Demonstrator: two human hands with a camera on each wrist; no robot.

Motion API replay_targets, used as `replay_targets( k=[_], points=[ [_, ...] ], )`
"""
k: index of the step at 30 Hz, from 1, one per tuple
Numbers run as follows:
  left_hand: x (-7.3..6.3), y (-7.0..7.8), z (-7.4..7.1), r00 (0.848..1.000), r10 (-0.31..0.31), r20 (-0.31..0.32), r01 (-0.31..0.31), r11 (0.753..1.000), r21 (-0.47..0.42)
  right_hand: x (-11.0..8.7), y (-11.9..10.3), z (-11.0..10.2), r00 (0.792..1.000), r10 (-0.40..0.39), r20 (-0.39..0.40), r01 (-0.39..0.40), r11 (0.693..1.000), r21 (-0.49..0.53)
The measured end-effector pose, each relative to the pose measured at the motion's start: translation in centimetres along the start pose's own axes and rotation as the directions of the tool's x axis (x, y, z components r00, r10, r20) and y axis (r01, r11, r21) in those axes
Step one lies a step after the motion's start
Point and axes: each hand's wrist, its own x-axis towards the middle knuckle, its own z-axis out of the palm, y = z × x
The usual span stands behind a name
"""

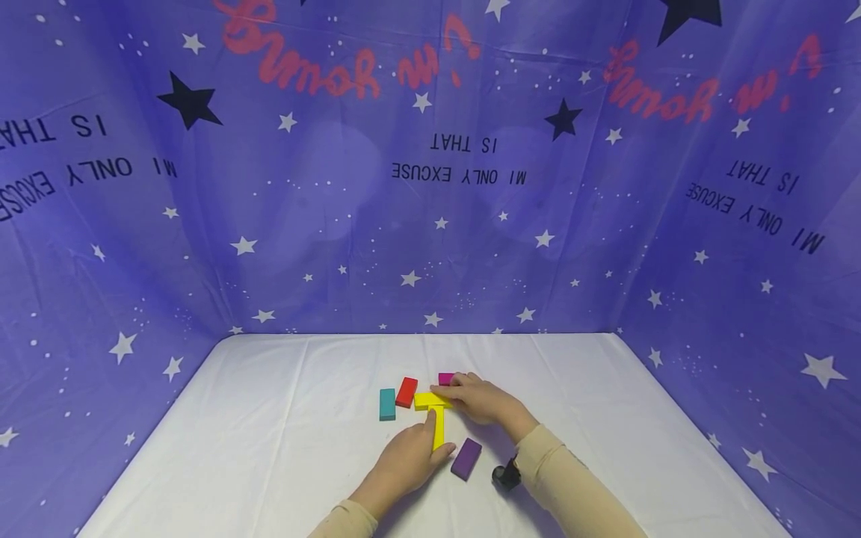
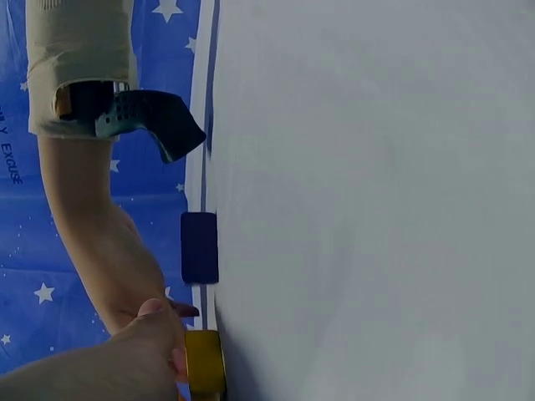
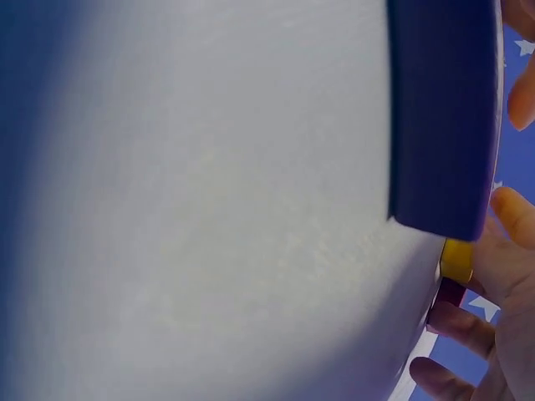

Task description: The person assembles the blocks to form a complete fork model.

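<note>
Two yellow blocks meet in a T shape on the white table in the head view. My left hand [image 1: 406,457] grips the lengthwise yellow block [image 1: 439,427], with the index finger along its left side and the thumb at its near end. Above it lies the crosswise yellow block [image 1: 429,400], whose right end my right hand [image 1: 480,397] holds, one finger lying along its far edge. Just behind these fingers a magenta block [image 1: 446,379] is partly covered. In the right wrist view, the yellow block [image 3: 456,260] shows between thumb and fingers.
Left of the T stand a red block [image 1: 406,392] and a teal block [image 1: 387,404]. A purple block [image 1: 466,459] lies near the left thumb. Against the right sleeve is a black wrist device [image 1: 507,476]. Purple star-patterned cloth [image 1: 430,224] walls the table's back and sides.
</note>
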Motion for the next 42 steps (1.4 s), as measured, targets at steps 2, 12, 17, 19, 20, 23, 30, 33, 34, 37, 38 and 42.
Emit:
replay_targets(
  k=[2, 12, 17, 19, 20, 23, 30, 33, 34, 37, 38, 42],
  points=[
    [0.0, -0.2, -0.1, 1.000, 0.008, -0.017, -0.008, 1.000, -0.004, 0.0, 0.2, 0.1, 1.000, -0.012, -0.017, 0.012, 1.000, 0.010],
    [0.7, -2.3, -1.0, 0.965, 0.142, -0.222, -0.109, 0.982, 0.153, -0.2, 1.4, 0.6, 0.998, 0.053, -0.023, -0.052, 0.998, 0.040],
    [1.3, -3.0, -1.3, 0.955, 0.197, -0.223, -0.137, 0.957, 0.256, -0.5, 1.8, 0.6, 0.994, 0.098, -0.043, -0.096, 0.994, 0.049],
    [1.5, -3.2, -1.5, 0.961, 0.200, -0.191, -0.150, 0.957, 0.250, -0.6, 2.0, 0.7, 0.993, 0.102, -0.057, -0.099, 0.994, 0.053],
    [1.5, -3.2, -1.5, 0.965, 0.200, -0.172, -0.155, 0.958, 0.242, -0.6, 2.1, 0.7, 0.993, 0.106, -0.059, -0.103, 0.993, 0.056],
    [1.6, -3.3, -1.6, 0.973, 0.199, -0.120, -0.170, 0.961, 0.216, -0.8, 2.2, 0.7, 0.991, 0.117, -0.064, -0.113, 0.991, 0.071],
    [1.6, -3.5, -1.5, 0.979, 0.199, -0.051, -0.186, 0.964, 0.193, -1.1, 2.4, 0.6, 0.986, 0.145, -0.077, -0.136, 0.985, 0.108],
    [1.6, -3.5, -1.5, 0.976, 0.211, -0.053, -0.197, 0.962, 0.189, -1.1, 2.3, 0.6, 0.984, 0.157, -0.083, -0.147, 0.982, 0.123],
    [1.7, -3.5, -1.5, 0.976, 0.213, -0.054, -0.199, 0.962, 0.185, -1.1, 2.3, 0.5, 0.984, 0.159, -0.084, -0.148, 0.981, 0.126],
    [1.8, -3.4, -1.6, 0.976, 0.213, -0.050, -0.201, 0.963, 0.180, -1.2, 2.2, 0.5, 0.983, 0.166, -0.080, -0.155, 0.979, 0.136],
    [1.8, -3.3, -1.6, 0.976, 0.211, -0.048, -0.199, 0.963, 0.179, -1.2, 2.2, 0.5, 0.982, 0.170, -0.077, -0.158, 0.977, 0.140],
    [1.9, -3.3, -1.5, 0.981, 0.191, -0.034, -0.182, 0.966, 0.185, -1.2, 2.4, 0.7, 0.981, 0.182, -0.065, -0.172, 0.975, 0.138]
  ],
)
